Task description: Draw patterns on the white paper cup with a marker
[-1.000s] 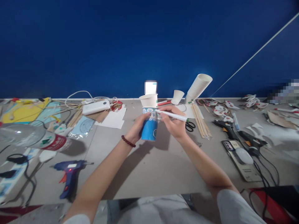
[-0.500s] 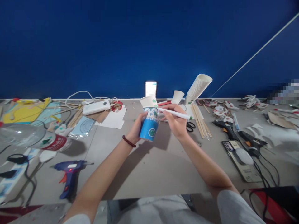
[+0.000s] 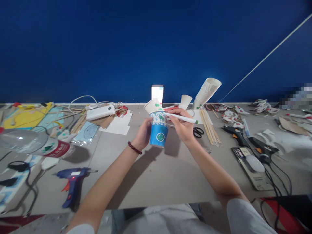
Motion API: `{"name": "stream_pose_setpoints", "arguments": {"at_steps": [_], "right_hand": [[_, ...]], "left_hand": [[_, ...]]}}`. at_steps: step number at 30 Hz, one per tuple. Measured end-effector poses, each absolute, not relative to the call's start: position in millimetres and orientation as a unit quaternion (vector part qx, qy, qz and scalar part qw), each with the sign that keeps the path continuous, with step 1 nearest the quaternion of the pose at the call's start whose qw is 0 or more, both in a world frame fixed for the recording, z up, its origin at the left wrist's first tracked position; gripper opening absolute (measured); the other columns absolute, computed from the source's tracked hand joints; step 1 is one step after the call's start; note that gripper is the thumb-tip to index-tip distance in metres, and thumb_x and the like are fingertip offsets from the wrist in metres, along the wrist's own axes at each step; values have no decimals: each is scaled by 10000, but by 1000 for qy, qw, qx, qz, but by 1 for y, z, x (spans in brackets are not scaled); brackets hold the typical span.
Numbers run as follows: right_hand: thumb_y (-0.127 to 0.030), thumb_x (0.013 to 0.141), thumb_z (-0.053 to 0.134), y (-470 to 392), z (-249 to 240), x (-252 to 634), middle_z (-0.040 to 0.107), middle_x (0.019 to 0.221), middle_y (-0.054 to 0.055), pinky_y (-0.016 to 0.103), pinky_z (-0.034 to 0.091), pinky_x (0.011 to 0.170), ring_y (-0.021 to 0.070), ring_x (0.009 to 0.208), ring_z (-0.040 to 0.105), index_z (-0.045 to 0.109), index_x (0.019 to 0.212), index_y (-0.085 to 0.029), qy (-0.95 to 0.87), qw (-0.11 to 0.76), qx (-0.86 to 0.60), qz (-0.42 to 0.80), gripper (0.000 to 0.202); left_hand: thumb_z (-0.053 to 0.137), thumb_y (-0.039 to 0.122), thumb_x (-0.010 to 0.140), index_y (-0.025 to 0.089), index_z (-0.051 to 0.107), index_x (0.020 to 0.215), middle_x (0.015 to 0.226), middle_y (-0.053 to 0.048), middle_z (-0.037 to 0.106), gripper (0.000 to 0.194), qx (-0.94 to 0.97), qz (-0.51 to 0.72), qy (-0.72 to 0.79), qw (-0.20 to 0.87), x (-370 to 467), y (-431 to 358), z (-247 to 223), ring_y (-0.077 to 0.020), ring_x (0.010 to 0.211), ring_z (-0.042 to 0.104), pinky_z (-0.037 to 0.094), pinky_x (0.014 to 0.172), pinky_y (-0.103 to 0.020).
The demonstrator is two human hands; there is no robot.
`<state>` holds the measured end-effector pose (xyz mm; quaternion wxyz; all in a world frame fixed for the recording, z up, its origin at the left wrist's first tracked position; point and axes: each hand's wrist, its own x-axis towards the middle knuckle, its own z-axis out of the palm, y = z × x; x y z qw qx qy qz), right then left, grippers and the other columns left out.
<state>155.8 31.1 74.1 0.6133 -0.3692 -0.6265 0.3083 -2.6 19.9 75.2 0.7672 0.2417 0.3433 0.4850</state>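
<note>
The paper cup [image 3: 158, 131] has turned, clasped in your left hand [image 3: 143, 134]; your right hand [image 3: 184, 129] pinches a marker [image 3: 184, 119]. It's blue below, mostly white on top.

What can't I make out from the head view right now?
All in the head view:
- Left hand: most fingers hidden behind the blue cup.
- Blue cup: far side turned away from the camera.
- Pen: tip too small to tell whether it touches anything.
- Scissors: blades largely hidden by the right hand.
- Bottle: cap end cut off by the left edge.
</note>
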Motion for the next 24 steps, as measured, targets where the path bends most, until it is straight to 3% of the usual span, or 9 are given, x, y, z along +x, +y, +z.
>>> {"name": "stream_pose_setpoints", "arguments": {"at_steps": [4,9,17,24], "right_hand": [[-316,887,662,29,76,154,741,1008,50,366,616,778,207,970,706,699,933,-234,-627,614,-373,301,101],[-329,885,660,22,83,152,746,950,45,329,608,694,187,856,711,700,915,-228,-643,604,-378,281,113],[-346,887,652,20,88,152,749,920,50,348,611,717,210,888,717,698,900,-235,-656,601,-381,250,120],[-270,878,642,20,90,153,753,915,51,348,600,723,201,856,715,707,915,-230,-680,590,-383,205,85]], "left_hand": [[662,403,768,126,711,1003,984,-107,766,366,257,482,355,759,-2,18,74,-292,996,696,524,916,-381],[735,420,758,161,709,1004,963,-87,763,358,277,475,398,735,-3,18,69,-238,892,702,536,827,-337],[762,441,747,149,697,1047,967,-96,762,424,318,470,416,710,-3,17,67,-225,834,703,532,764,-324],[783,461,722,141,694,1051,984,-88,755,467,333,481,427,689,-4,15,69,-197,806,679,515,754,-307]]}}
